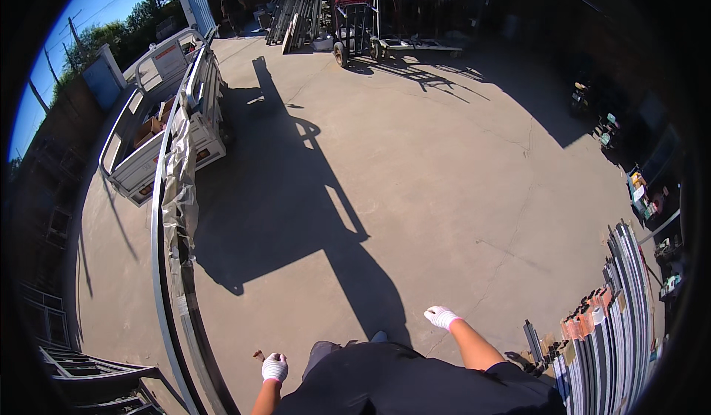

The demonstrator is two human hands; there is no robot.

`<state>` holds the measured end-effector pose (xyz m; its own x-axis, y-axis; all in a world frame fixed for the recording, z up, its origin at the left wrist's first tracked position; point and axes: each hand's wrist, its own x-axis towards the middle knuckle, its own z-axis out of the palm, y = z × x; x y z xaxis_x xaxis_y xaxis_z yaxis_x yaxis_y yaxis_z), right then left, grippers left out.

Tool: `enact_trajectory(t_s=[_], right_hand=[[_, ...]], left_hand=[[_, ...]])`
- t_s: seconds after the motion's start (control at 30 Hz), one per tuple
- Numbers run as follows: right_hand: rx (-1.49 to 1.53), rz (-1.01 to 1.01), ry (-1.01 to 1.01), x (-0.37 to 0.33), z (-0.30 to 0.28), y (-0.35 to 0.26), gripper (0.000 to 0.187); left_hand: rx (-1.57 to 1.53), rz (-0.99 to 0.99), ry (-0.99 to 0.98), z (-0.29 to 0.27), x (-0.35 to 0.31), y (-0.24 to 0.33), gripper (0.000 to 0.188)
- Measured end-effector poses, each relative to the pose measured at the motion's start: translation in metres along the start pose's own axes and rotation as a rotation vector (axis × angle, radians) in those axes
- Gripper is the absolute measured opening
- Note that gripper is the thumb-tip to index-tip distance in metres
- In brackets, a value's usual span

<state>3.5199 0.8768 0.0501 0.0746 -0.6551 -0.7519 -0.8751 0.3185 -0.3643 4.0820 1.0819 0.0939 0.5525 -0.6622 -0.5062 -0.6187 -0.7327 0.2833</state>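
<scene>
My left hand point(275, 367), in a white knitted glove, hangs low beside my left leg with its fingers curled in. Just left of it shows a small reddish-brown scrap point(258, 356), too small to name; whether it touches the hand I cannot tell. My right hand point(442, 316) wears a white glove with a pink cuff and is out in front to the right, fingers bent together, nothing visible in them. Nearest to my left hand are long metal profiles point(194, 333), partly wrapped in torn plastic film point(179, 185), reaching to a white cargo vehicle point(159, 144).
Stacked metal profiles point(611, 333) stand at the lower right. Metal frames point(104, 378) lie at the lower left. At the back are a wheeled cart point(415, 44), leaning bars point(300, 7) and a person point(232, 9). Tools and machines line the right side of the concrete yard point(444, 178).
</scene>
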Motion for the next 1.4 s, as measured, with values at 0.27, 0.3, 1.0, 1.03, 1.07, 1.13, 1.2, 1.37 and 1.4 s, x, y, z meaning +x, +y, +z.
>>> enact_trajectory(t_s=[0.27,0.3,1.0,1.03,1.07,1.13,1.2,1.37,1.4], right_hand=[[0.031,-0.073,0.11,0.077,-0.047,-0.036,0.052],[0.022,-0.088,0.108,0.088,-0.052,-0.045,0.052],[0.444,0.279,0.119,0.246,-0.189,-0.053,0.052],[0.455,0.328,0.035,0.258,-0.196,-0.048,0.052],[0.468,0.362,-0.049,0.272,-0.206,-0.042,0.052],[0.372,0.279,-0.118,0.305,-0.238,-0.03,0.051],[0.632,0.424,-0.161,0.347,-0.288,-0.015,0.047],[0.315,0.267,0.307,0.456,-0.482,-0.008,0.042],[0.417,0.211,0.374,0.465,-0.525,-0.011,0.042]], left_hand=[[0.137,-0.29,-0.356,0.044,0.101,-0.044,0.029],[0.151,-0.296,-0.384,0.045,0.124,-0.033,0.029],[0.314,0.695,-0.124,-0.202,0.584,0.629,0.025],[0.409,0.686,-0.135,-0.2,0.587,0.641,0.025],[0.452,0.682,-0.175,-0.197,0.588,0.651,0.03],[0.477,0.566,-0.284,-0.186,0.585,0.67,0.033],[0.448,0.477,-0.303,-0.166,0.58,0.687,0.034],[0.242,0.34,-0.414,-0.087,0.566,0.73,0.033],[0.306,0.347,-0.436,-0.069,0.564,0.741,0.035]])
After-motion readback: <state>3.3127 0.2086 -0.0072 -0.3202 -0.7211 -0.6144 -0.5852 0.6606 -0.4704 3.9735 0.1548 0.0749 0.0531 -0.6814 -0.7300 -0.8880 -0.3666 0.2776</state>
